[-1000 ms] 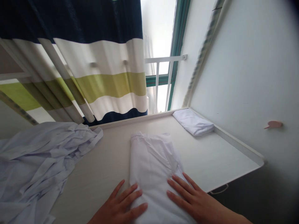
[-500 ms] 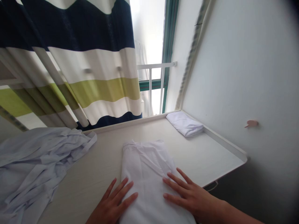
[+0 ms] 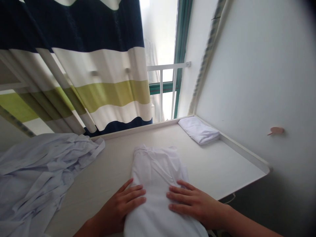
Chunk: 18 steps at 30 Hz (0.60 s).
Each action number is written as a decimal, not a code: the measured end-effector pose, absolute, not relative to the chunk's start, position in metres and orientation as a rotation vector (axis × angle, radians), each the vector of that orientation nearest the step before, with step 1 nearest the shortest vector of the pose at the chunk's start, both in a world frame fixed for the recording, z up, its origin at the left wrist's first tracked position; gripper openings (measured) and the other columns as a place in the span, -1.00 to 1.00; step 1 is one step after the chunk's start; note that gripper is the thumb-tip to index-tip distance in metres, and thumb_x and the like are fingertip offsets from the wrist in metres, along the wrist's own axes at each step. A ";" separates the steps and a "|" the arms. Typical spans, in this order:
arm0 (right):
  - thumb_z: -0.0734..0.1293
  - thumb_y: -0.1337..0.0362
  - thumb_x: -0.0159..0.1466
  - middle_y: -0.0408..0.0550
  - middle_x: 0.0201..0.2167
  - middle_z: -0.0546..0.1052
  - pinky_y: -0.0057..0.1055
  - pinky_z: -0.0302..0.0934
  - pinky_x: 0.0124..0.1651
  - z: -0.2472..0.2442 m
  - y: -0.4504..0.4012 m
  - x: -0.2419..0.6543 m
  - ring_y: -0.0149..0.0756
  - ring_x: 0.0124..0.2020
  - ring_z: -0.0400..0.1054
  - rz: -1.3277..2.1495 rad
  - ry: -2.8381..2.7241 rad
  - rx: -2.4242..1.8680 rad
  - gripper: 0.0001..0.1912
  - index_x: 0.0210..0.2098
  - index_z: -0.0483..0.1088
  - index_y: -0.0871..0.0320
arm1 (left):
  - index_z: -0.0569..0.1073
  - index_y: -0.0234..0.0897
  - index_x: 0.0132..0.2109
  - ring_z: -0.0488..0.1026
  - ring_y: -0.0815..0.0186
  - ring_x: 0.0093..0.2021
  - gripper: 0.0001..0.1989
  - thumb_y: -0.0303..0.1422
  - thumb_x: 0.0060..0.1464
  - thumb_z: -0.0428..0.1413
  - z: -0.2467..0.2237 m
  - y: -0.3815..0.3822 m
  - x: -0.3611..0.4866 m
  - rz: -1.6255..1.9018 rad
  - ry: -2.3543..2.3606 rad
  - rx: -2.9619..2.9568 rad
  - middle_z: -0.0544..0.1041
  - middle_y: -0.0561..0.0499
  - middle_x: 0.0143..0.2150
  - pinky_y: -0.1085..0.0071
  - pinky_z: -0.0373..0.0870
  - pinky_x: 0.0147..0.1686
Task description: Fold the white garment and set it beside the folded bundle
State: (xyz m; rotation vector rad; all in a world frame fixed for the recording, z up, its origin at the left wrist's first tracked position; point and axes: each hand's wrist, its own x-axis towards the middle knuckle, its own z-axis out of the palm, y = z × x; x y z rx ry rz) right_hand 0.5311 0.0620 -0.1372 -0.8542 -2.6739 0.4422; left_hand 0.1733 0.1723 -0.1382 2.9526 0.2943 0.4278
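Resting left hand (image 3: 122, 204) and right hand (image 3: 191, 202), fingers slightly apart, on opposite sides of the folded white garment (image 3: 155, 184), laid on the bench (image 3: 229, 168). Flanked to the left by a rumpled white heap (image 3: 41, 174), toward the far right corner by a folded bundle (image 3: 198, 130), and backed by a striped curtain (image 3: 111, 69).

I'm bringing my left hand (image 3: 120, 204) and right hand (image 3: 197, 203) closer together on the white cloth (image 3: 155, 205), drawing their spread fingers in.
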 end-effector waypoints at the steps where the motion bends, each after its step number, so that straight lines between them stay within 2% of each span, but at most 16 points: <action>1: 0.23 0.25 0.43 0.07 0.36 0.27 -0.01 -0.24 0.48 -0.137 0.063 0.532 -0.15 0.44 0.00 0.493 -2.629 -0.874 -0.43 0.41 0.15 0.04 | 0.39 -0.13 0.23 0.41 0.20 0.29 -0.57 -0.34 0.22 0.12 -0.139 0.175 0.174 0.463 0.285 2.892 0.55 -0.07 0.20 0.10 -0.05 0.47; 3: 0.24 0.15 0.43 0.08 0.30 0.35 -0.11 -0.09 0.46 -0.137 0.067 0.533 -0.17 0.38 0.14 0.596 -2.515 -0.882 -0.44 0.39 0.20 0.04 | 0.41 -0.14 0.19 0.45 0.16 0.25 -0.61 -0.25 0.23 0.11 -0.138 0.183 0.175 0.545 0.283 2.789 0.60 -0.10 0.13 0.07 0.00 0.46; 7: 0.38 -0.05 0.26 0.07 0.17 0.49 -0.22 0.21 0.31 -0.140 0.075 0.534 -0.06 0.21 0.38 0.752 -2.171 -0.954 -0.36 0.26 0.39 0.06 | 0.38 -0.20 0.22 0.38 0.11 0.30 -0.54 -0.21 0.22 0.15 -0.136 0.202 0.181 0.572 0.276 2.736 0.55 -0.17 0.18 0.07 0.10 0.42; 10: 0.40 -0.04 0.24 0.02 0.06 0.57 -0.24 0.33 0.20 -0.139 0.081 0.528 -0.02 0.10 0.47 0.951 -1.874 -1.104 -0.48 0.12 0.51 0.06 | 0.47 -0.21 0.13 0.44 0.12 0.25 -0.64 -0.27 0.20 0.17 -0.138 0.211 0.188 0.539 0.298 2.635 0.56 -0.16 0.17 0.08 0.13 0.40; 12: 0.35 -0.04 0.31 0.05 0.02 0.59 -0.20 0.37 0.14 -0.138 0.088 0.522 -0.01 0.04 0.49 1.066 -1.675 -1.148 -0.55 0.02 0.56 0.12 | 0.57 -0.22 0.01 0.52 0.09 0.14 -0.72 -0.26 0.18 0.17 -0.142 0.213 0.193 0.562 0.437 2.454 0.63 -0.12 0.06 0.08 0.21 0.35; 13: 0.34 -0.07 0.32 0.07 0.01 0.59 -0.16 0.38 0.12 -0.138 0.093 0.520 0.00 0.02 0.49 1.083 -1.555 -1.173 -0.53 0.00 0.56 0.15 | 0.60 -0.25 -0.05 0.56 0.07 0.05 -0.73 -0.22 0.16 0.19 -0.144 0.214 0.195 0.600 0.572 2.323 0.66 -0.10 -0.04 0.10 0.32 0.26; 15: 0.36 -0.14 0.29 0.12 0.01 0.58 -0.09 0.39 0.10 -0.137 0.106 0.517 0.03 0.02 0.48 1.091 -1.304 -1.233 -0.44 0.01 0.54 0.20 | 0.63 -0.31 -0.17 0.59 0.07 -0.17 -0.65 -0.10 0.15 0.17 -0.147 0.217 0.203 0.678 0.855 2.065 0.67 -0.07 -0.23 0.20 0.51 -0.05; 17: 0.35 -0.20 0.27 0.15 -0.03 0.59 -0.08 0.42 0.03 -0.137 0.123 0.517 0.05 -0.01 0.50 1.149 -1.112 -1.304 -0.35 0.04 0.50 0.25 | 0.60 -0.36 -0.22 0.55 0.13 -0.32 -0.54 0.00 0.17 0.12 -0.147 0.222 0.213 0.753 1.069 1.863 0.63 -0.07 -0.33 0.33 0.47 -0.32; 18: 0.32 -0.22 0.29 0.16 -0.07 0.60 -0.11 0.44 -0.03 -0.137 0.132 0.518 0.04 -0.05 0.51 1.179 -1.073 -1.346 -0.33 0.04 0.49 0.27 | 0.59 -0.37 -0.23 0.52 0.16 -0.36 -0.51 0.04 0.17 0.10 -0.146 0.227 0.218 0.780 1.135 1.782 0.61 -0.07 -0.34 0.37 0.42 -0.38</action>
